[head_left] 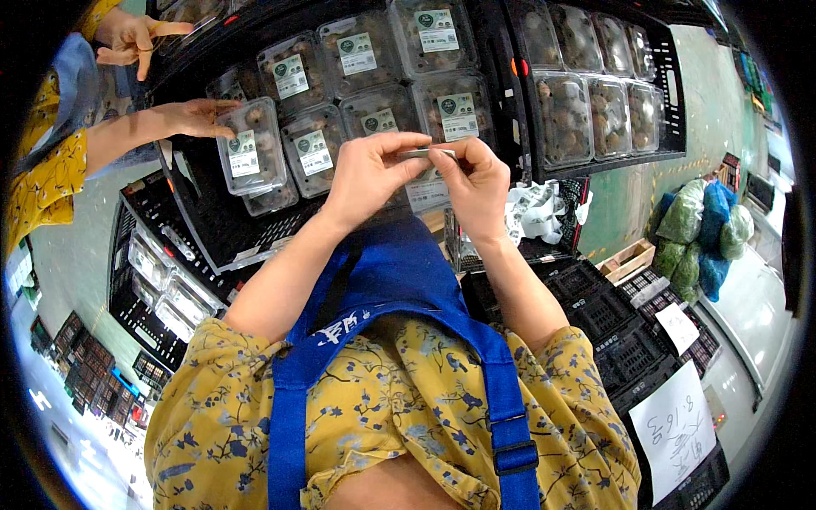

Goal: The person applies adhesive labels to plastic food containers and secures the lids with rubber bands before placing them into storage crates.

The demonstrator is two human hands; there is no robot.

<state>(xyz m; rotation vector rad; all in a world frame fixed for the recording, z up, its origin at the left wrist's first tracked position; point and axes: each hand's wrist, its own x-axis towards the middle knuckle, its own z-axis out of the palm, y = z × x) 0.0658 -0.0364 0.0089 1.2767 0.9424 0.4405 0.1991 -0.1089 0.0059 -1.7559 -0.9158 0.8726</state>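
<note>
My left hand [376, 172] and my right hand [475, 185] meet in front of my chest, each pinching an end of a small pale strip [424, 153], seemingly a label. Below and behind them, clear plastic clamshell boxes [360, 54] of round brownish produce lie in rows in a black plastic crate [220, 233]. Most of these boxes bear a printed white and green label. The strip's face is turned edge-on, so its print is hidden. A sheet of labels [428, 193] shows just under my hands.
At the left, a co-worker's hand [204, 118] touches a clamshell box [252, 150] tilted over others. A second black crate [672, 95] of boxes stands at the upper right. Crumpled label backing [539, 210] fills a crate below it. Stacked black crates [612, 325] stand at my right.
</note>
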